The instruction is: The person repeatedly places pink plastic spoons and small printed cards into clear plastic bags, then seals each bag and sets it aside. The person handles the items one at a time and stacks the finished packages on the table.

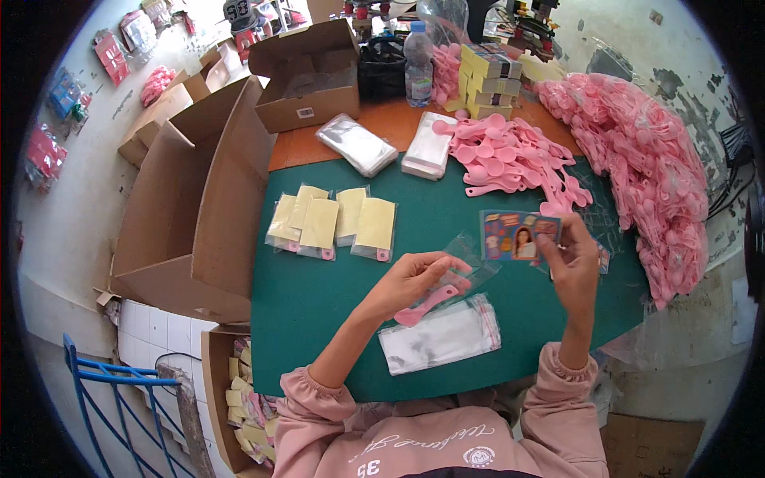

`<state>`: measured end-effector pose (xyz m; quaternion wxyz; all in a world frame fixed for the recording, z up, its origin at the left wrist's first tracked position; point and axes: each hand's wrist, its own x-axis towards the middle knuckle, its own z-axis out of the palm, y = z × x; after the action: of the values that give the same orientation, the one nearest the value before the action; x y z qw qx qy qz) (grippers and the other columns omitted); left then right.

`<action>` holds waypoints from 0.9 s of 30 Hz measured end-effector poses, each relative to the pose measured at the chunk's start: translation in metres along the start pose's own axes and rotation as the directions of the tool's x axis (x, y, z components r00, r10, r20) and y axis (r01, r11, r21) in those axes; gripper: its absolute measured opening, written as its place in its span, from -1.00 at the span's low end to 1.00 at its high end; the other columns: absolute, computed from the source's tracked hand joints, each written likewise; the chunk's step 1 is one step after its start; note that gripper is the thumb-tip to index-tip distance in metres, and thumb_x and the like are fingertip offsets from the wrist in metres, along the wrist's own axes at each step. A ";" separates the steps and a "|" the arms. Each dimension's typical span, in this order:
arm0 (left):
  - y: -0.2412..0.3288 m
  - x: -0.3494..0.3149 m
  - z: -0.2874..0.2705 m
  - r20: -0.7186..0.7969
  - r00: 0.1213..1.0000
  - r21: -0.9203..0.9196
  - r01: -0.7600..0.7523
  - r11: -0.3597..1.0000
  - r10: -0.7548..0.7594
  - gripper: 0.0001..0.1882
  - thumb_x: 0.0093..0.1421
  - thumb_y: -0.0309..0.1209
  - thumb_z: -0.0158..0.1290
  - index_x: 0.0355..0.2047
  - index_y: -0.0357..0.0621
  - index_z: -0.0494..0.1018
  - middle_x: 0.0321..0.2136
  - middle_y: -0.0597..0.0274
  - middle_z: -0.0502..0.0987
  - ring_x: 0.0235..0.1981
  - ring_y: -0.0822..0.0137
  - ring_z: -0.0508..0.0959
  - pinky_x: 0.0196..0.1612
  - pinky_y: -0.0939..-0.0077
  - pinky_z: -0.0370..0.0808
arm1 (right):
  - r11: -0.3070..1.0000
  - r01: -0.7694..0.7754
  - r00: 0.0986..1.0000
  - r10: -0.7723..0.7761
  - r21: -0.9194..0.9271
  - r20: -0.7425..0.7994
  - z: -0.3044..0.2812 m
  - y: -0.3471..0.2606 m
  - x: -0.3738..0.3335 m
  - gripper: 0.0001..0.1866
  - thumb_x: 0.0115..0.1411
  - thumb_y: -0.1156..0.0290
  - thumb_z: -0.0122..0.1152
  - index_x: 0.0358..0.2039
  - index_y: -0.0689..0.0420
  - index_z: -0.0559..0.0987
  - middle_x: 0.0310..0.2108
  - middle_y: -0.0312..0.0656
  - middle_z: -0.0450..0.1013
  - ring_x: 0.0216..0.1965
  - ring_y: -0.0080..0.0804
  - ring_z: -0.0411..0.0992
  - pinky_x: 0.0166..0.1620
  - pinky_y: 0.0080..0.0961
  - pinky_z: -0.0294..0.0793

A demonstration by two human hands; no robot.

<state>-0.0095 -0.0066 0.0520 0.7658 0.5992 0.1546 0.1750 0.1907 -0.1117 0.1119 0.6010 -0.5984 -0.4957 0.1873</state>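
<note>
My left hand (421,277) pinches a small clear plastic bag (480,269), its film spreading to the right of the fingers. Just below that hand is a pink spoon (426,307); whether the fingers also hold it I cannot tell. In my right hand (572,259) is a colourful printed card (519,237) with a picture on it, gripped by its right edge beside the bag. A stack of flat clear bags (438,338) lies on the green table top (335,311) under my hands.
Several filled packets with cream cards (316,223) lie left. A pile of pink spoons (502,155), bag stacks (356,143), card stacks (488,80) and a water bottle (418,65) are farther back. Bagged spoons (637,159) bulge at right; a large cardboard box (195,191) stands left.
</note>
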 end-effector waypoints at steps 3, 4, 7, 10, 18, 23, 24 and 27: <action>0.002 0.001 0.001 -0.033 0.999 -0.057 0.029 0.998 -0.031 -0.64 0.28 -0.26 -0.23 -0.19 -0.34 0.39 -0.40 0.17 0.52 -0.35 0.50 0.49 -0.28 0.70 0.43 | 0.992 -0.028 0.975 0.054 -0.122 0.214 0.005 -0.005 0.000 -0.92 0.06 0.54 0.11 -0.39 0.21 0.44 -0.55 -0.29 0.39 -0.51 -0.65 0.34 -0.50 -0.69 0.38; -0.001 0.003 -0.001 -0.042 0.998 -0.023 0.040 0.999 -0.041 -0.64 0.28 -0.27 -0.23 -0.20 -0.35 0.39 -0.42 0.19 0.52 -0.37 0.52 0.48 -0.29 0.71 0.42 | 0.992 -0.024 0.975 0.051 -0.122 0.215 0.004 -0.005 0.001 -0.92 0.06 0.54 0.11 -0.39 0.21 0.44 -0.55 -0.29 0.39 -0.51 -0.65 0.34 -0.50 -0.69 0.38; -0.004 0.004 0.001 -0.025 0.999 0.019 0.037 0.999 -0.037 -0.66 0.27 -0.29 -0.21 -0.19 -0.35 0.39 -0.44 0.25 0.53 -0.42 0.57 0.45 -0.33 0.72 0.40 | 0.945 0.136 0.938 -0.027 -0.296 0.345 0.001 -0.008 0.003 -0.88 0.01 0.56 0.14 -0.39 0.23 0.43 -0.57 -0.23 0.39 -0.55 -0.56 0.35 -0.49 -0.62 0.35; -0.015 0.003 -0.003 0.015 1.000 0.151 0.006 0.989 -0.009 -0.67 0.25 -0.29 -0.17 -0.12 -0.29 0.37 -0.45 0.26 0.54 -0.45 0.56 0.45 -0.36 0.67 0.40 | 0.920 0.133 0.906 0.039 -0.369 0.423 0.007 -0.013 0.002 -0.85 -0.04 0.56 0.16 -0.42 0.25 0.41 -0.59 -0.16 0.37 -0.57 -0.47 0.34 -0.47 -0.56 0.33; -0.003 0.003 0.014 0.038 0.999 0.612 -0.006 0.791 -0.023 -0.40 0.19 -0.27 -0.07 0.19 -0.10 -0.01 -0.40 0.00 0.54 -0.46 0.22 0.55 -0.33 0.48 0.42 | 0.853 0.301 0.622 0.163 -0.427 0.766 0.022 0.010 -0.003 -0.77 -0.09 0.42 0.21 -0.45 0.21 0.39 -0.53 -0.13 0.35 -0.48 -0.16 0.36 -0.42 -0.38 0.33; -0.006 0.000 0.001 -0.012 0.995 0.646 0.081 0.759 -0.096 -0.29 0.13 -0.06 -0.04 0.17 -0.13 0.00 -0.50 -0.10 0.51 -0.46 0.03 0.52 -0.35 0.38 0.40 | 0.976 0.105 0.659 0.076 -0.191 0.748 0.022 0.040 -0.001 -0.81 -0.09 0.47 0.23 -0.47 0.24 0.43 -0.64 -0.17 0.37 -0.58 -0.36 0.35 -0.43 -0.52 0.33; -0.004 -0.003 -0.004 0.050 0.989 0.679 0.069 0.731 -0.140 -0.30 0.13 -0.04 -0.04 0.16 -0.16 0.03 -0.49 -0.07 0.51 -0.47 0.09 0.53 -0.35 0.38 0.40 | 0.976 0.104 0.661 0.076 -0.191 0.747 0.021 0.042 0.000 -0.81 -0.09 0.47 0.23 -0.47 0.24 0.43 -0.64 -0.17 0.37 -0.58 -0.36 0.35 -0.43 -0.52 0.33; -0.027 -0.006 -0.037 0.152 0.987 0.628 -0.140 0.766 0.055 -0.39 0.13 -0.13 0.00 0.09 -0.21 0.14 -0.40 0.06 0.51 -0.45 0.31 0.52 -0.35 0.47 0.43 | 0.956 -0.128 0.716 0.273 -0.263 0.643 0.020 0.045 0.009 -0.83 -0.11 0.48 0.27 -0.53 0.26 0.47 -0.67 -0.25 0.39 -0.59 -0.57 0.31 -0.44 -0.64 0.30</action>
<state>-0.0289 0.0164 0.0169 0.5157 0.8398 0.1251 0.1141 0.1950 -0.0840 0.0706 0.2941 -0.5977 -0.6270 0.4040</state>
